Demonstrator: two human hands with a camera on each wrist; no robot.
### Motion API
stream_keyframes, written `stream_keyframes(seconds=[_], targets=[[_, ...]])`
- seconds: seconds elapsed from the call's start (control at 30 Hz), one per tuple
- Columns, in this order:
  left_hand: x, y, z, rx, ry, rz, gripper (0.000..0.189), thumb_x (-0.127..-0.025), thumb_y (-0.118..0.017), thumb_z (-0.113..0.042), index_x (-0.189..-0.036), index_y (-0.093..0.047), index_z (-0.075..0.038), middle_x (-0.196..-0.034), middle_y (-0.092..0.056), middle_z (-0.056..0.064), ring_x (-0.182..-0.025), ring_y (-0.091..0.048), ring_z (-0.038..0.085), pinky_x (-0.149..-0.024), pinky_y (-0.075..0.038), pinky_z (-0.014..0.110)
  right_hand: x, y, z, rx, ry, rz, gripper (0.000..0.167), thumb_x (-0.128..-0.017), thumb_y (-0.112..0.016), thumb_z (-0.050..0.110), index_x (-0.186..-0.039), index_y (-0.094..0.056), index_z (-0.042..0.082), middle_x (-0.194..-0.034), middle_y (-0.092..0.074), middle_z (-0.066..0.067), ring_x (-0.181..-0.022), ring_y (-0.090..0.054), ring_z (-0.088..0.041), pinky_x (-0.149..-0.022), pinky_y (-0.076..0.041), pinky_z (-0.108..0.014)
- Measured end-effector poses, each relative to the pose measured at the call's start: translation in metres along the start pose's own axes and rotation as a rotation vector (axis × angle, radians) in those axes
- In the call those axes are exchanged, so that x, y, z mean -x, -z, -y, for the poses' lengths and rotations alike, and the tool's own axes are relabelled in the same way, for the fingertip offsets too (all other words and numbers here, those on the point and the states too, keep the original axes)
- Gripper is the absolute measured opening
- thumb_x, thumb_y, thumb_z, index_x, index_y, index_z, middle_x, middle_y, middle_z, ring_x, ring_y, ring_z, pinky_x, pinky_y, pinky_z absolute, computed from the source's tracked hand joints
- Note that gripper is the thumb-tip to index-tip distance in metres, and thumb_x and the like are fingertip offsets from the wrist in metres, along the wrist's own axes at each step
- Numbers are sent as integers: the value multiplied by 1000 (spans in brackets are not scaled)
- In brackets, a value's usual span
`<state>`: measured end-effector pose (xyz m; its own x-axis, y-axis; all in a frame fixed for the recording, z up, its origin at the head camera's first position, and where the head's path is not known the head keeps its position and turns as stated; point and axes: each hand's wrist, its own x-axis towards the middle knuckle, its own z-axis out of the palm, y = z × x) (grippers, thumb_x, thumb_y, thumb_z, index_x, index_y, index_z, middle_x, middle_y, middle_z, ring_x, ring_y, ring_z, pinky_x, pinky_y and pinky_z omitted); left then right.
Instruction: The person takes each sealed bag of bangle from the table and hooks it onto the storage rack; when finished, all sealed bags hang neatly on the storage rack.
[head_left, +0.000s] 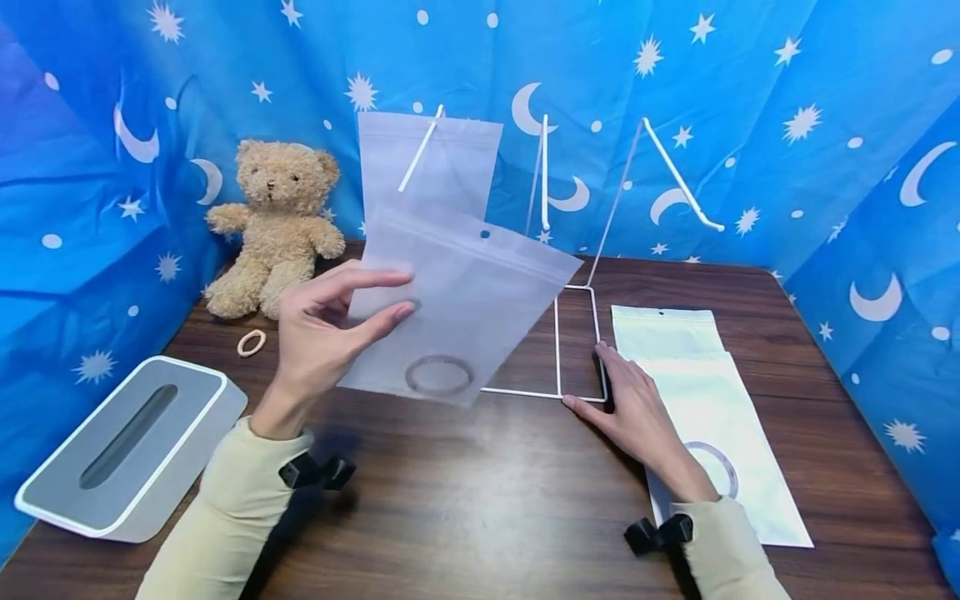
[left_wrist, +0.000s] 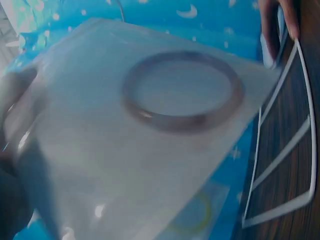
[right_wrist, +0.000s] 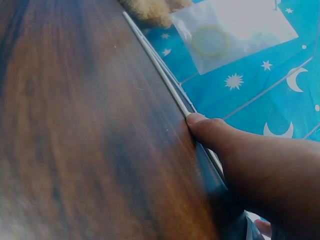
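Observation:
My left hand [head_left: 318, 321] holds a frosted zip bag [head_left: 465, 292] by its left edge, raised and tilted over the table. A brownish bangle [left_wrist: 182, 125] shows through its lower part, and a round hole sits near its top. Behind it, a similar bag [head_left: 431, 167] hangs on the left arm of a white wire display rack [head_left: 557, 350]; a yellowish ring [right_wrist: 227, 42] shows inside in the right wrist view. My right hand [head_left: 637, 408] holds the rack's base at the front right corner, thumb [right_wrist: 200, 122] on the front rod. The held bag hides part of the rack.
Two more zip bags [head_left: 720, 392] lie overlapping at the right, one with a ring inside. A teddy bear [head_left: 273, 225] sits at the back left, near a small beige ring [head_left: 251, 342]. A tissue box [head_left: 180, 425] stands front left. The rack's middle arm [head_left: 545, 175] and right arm [head_left: 682, 179] are bare.

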<state>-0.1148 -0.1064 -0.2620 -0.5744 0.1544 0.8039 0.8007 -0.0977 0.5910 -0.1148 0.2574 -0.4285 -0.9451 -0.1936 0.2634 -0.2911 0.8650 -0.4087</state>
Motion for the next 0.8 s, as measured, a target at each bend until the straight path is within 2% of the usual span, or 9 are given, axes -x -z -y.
stream_keyframes(seconds=[0.07,0.13,0.33,0.47,0.7,0.8], targets=[[1,-12,3,34,-1,-62,29,-71,-72,24,-98,-69,16,-97,-69,26,-90,-67,30,-77,-55,30,1,-1,0,-8,-1,10,96,-84,-67,61,-150,-34,0,-151,-36,-21,-137,-33,-41,-111,-23,-57],[3,-24,9,50,2,-97,29,-72,-73,23,-99,-70,14,-97,-70,24,-92,-67,32,-81,-55,34,1,0,0,-14,-4,15,96,-84,-67,61,-151,-33,2,-152,-36,-20,-138,-32,-41,-112,-22,-56],[8,-52,27,91,-6,-123,31,-75,-75,19,-104,-72,10,-100,-71,21,-96,-66,36,-79,-55,35,2,1,-1,-27,4,10,96,-84,-68,59,-155,-27,10,-153,-35,-19,-138,-33,-39,-111,-22,-57],[8,-59,33,105,-4,-137,31,-75,-74,18,-105,-73,8,-100,-71,21,-96,-66,37,-80,-55,35,2,1,0,-26,13,11,97,-84,-69,58,-156,-25,10,-153,-35,-20,-138,-33,-40,-111,-22,-58],[7,-60,40,104,20,-142,31,-76,-75,17,-104,-73,6,-99,-72,20,-93,-67,36,-73,-55,30,1,1,0,-17,-12,25,98,-84,-67,62,-155,-26,8,-154,-33,-18,-139,-31,-40,-112,-20,-57],[7,-60,42,89,29,-140,31,-76,-75,16,-105,-74,4,-99,-72,19,-91,-68,33,-65,-53,25,1,1,-1,-17,-13,22,98,-84,-67,61,-154,-28,6,-154,-34,-18,-139,-31,-40,-112,-21,-56]])
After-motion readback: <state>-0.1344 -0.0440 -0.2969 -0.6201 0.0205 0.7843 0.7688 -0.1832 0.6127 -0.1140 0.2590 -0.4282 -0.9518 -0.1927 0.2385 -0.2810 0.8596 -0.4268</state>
